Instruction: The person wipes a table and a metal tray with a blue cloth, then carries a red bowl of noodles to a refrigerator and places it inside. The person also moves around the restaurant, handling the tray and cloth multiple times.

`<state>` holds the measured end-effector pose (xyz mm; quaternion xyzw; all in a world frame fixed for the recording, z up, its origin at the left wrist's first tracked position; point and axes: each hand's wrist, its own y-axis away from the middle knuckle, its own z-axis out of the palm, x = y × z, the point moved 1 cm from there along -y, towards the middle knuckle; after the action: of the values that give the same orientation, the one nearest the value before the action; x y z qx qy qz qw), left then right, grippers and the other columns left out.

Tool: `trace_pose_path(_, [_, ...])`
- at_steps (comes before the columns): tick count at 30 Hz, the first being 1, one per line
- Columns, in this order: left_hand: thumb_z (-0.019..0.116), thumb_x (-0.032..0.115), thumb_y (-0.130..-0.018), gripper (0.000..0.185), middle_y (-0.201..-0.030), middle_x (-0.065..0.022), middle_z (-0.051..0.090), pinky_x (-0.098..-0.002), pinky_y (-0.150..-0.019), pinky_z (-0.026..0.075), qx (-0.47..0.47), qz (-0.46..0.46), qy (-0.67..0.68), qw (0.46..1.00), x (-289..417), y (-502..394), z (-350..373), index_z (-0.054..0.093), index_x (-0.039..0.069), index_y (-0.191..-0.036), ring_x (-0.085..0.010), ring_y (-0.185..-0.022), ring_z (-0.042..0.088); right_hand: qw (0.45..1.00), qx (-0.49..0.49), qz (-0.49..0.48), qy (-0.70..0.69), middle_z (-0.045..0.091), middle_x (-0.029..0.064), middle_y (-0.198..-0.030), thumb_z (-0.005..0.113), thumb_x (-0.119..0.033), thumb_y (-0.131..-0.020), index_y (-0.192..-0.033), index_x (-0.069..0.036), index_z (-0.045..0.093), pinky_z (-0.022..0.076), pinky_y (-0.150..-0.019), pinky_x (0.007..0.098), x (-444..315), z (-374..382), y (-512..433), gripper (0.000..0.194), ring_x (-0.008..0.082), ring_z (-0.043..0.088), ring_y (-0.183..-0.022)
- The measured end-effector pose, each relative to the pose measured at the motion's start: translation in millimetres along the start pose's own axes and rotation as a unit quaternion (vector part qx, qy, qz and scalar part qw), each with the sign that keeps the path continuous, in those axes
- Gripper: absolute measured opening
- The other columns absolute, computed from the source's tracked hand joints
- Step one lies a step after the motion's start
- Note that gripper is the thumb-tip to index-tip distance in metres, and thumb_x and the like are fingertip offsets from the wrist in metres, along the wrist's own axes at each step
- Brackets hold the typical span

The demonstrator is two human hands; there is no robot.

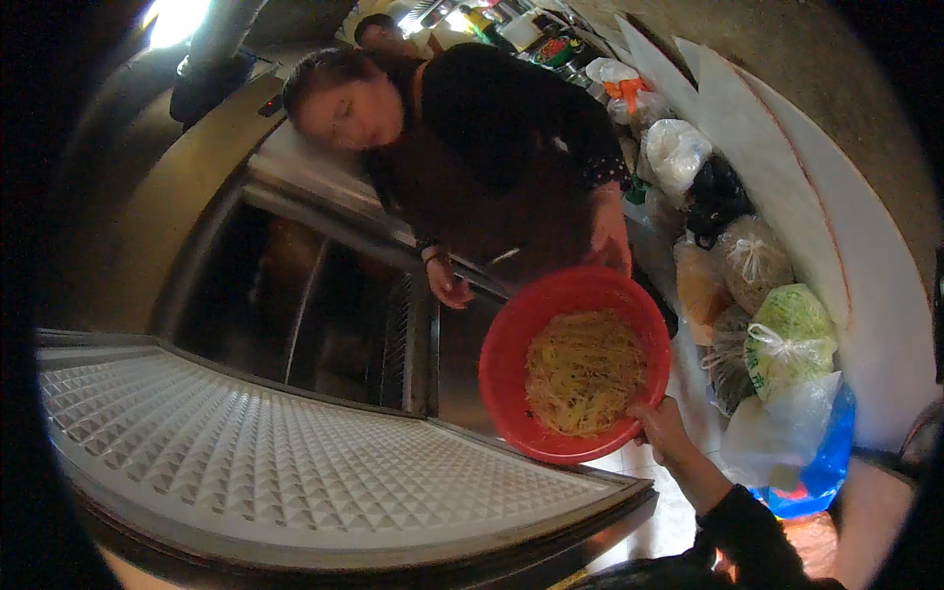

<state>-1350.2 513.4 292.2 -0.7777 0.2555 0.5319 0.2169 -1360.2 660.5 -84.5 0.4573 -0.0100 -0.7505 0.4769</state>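
My right hand [660, 431] reaches in from the lower right and grips the near right rim of a red plastic basin [505, 369]. Inside the basin lies a heap of yellowish-green shredded food [586, 372]. Across from me a person [501, 162] in dark clothes and an apron has one hand [611, 240] at the basin's far rim. That person's other hand [446, 284] hangs free, beside the basin and touching nothing visible. The basin is tipped so that its inside faces me. My left hand is out of view.
An open refrigerator door [317, 464] with a white ribbed inner panel spans the lower left. Beyond it is a dark steel-framed cabinet opening [295, 295]. Tied plastic bags of food [793, 339] line the right side, above a blue bag [826, 464]. Another person [383, 33] is farther back.
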Motion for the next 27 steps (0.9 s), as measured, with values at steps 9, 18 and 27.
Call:
trace_pose_path(9, [0.035,0.036,-0.088,0.034,-0.07,0.0026,0.054,-0.036,-0.08,0.033,-0.024,-0.015,0.004,1.0,0,0,-5,0.059,0.019,-0.072,-0.0118,-0.069,0.053,0.998,-0.018,0.04,0.036,0.058,0.008,-0.065,0.061,-0.015,-0.074,-0.088,0.002,0.057,0.0391,-0.038,0.0261,3,25,-12,0.022,0.0148,0.051,-0.047])
trace_pose_path(18, [0.04,0.033,-0.085,0.029,-0.072,-0.0004,0.058,-0.0378,-0.079,0.037,0.021,0.036,0.029,0.999,-8,2,-4,0.061,0.015,-0.074,-0.0137,-0.069,0.056,0.997,-0.033,0.027,0.068,0.062,0.0114,-0.076,0.059,-0.026,-0.08,-0.1,0.005,0.056,0.0473,-0.046,0.0273,13,29,-42,0.037,0.0182,0.058,-0.056])
trace_pose_path(27, [0.043,0.032,-0.084,0.028,-0.072,-0.0014,0.06,-0.0366,-0.07,0.042,0.084,0.018,0.003,0.996,-3,11,0,0.063,0.014,-0.075,-0.0138,-0.068,0.058,0.957,-0.002,-0.122,0.264,0.063,0.0079,-0.083,0.057,-0.027,-0.084,-0.101,-0.001,0.06,0.0495,-0.054,0.0321,7,1,-126,0.032,0.0185,0.06,-0.067])
